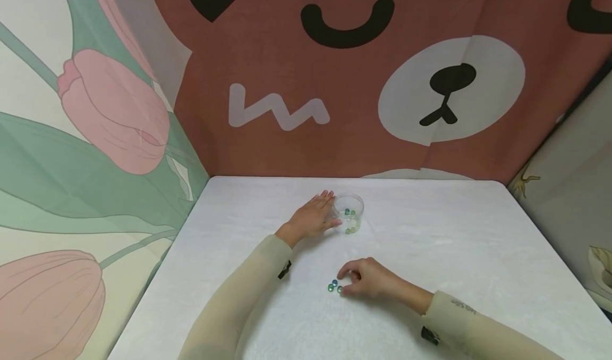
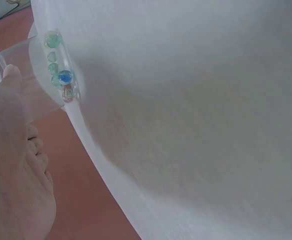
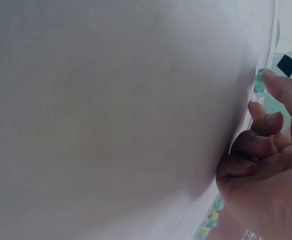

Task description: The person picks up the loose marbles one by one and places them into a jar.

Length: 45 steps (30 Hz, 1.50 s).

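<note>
A clear jar [image 1: 356,223] stands upright on the white table with several green and blue marbles [image 2: 65,76] at its bottom. My left hand [image 1: 313,215] is against the jar's left side, its fingers stretched out and its thumb [image 2: 12,77] touching the wall near the mouth. Closer to me, a blue marble [image 1: 334,283] and two greenish marbles [image 1: 331,288] lie together on the table. Right beside them is my right hand [image 1: 372,279], with thumb and forefinger apart at the marbles' edge. Its other fingers [image 3: 256,145] are curled in; no marble is seen lifted.
The white table [image 1: 454,232] meets a brown cloth [image 1: 268,153] with a bear's face at its far edge. A flower-printed cloth [image 1: 38,190] hangs on the left and a pale cloth [image 1: 574,190] on the right.
</note>
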Available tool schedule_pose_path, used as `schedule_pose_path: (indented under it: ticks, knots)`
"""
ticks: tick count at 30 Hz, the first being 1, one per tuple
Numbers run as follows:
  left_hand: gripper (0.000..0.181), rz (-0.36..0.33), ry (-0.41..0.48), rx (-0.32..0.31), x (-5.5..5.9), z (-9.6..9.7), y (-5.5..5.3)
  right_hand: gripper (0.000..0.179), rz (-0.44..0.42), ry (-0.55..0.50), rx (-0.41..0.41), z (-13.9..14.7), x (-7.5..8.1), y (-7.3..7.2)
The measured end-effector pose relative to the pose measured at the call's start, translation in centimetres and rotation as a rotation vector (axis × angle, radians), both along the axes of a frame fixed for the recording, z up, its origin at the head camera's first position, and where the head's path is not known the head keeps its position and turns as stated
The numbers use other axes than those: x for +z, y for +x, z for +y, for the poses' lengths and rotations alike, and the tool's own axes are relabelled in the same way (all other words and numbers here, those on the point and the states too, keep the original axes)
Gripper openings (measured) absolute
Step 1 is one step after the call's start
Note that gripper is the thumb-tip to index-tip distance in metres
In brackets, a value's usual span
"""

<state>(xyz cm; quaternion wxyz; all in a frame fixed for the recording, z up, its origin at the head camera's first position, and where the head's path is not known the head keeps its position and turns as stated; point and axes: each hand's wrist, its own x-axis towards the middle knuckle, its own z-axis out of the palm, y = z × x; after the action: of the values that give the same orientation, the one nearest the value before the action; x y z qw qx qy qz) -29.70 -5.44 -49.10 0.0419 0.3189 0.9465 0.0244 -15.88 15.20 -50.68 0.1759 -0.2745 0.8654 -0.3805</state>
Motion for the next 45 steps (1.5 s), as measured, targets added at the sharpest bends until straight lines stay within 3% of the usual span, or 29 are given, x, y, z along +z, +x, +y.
schedule_pose_path:
  ticks: [13, 20, 31, 38, 45]
  knots:
    - [0.084, 0.003, 0.003, -0.012, 0.0, 0.0, -0.1, 0.029, 0.065, 0.052, 0.018, -0.7, -0.5, 0.1]
    - [0.085, -0.002, -0.010, -0.006, 0.2, 0.1, 0.0, 0.019, 0.088, 0.025, 0.026, -0.7, -0.2, 0.3]
    - [0.086, -0.018, -0.012, 0.007, 0.2, 0.1, 0.0, 0.007, 0.097, -0.001, 0.000, -0.5, -0.3, 0.3]
    - [0.086, -0.016, -0.008, 0.005, 0.2, 0.1, -0.1, 0.011, 0.084, -0.040, -0.021, -0.2, 0.0, 0.1]
    - [0.086, -0.012, -0.018, 0.008, 0.2, 0.1, 0.0, 0.011, 0.105, -0.007, -0.055, -0.2, 0.7, -0.5]
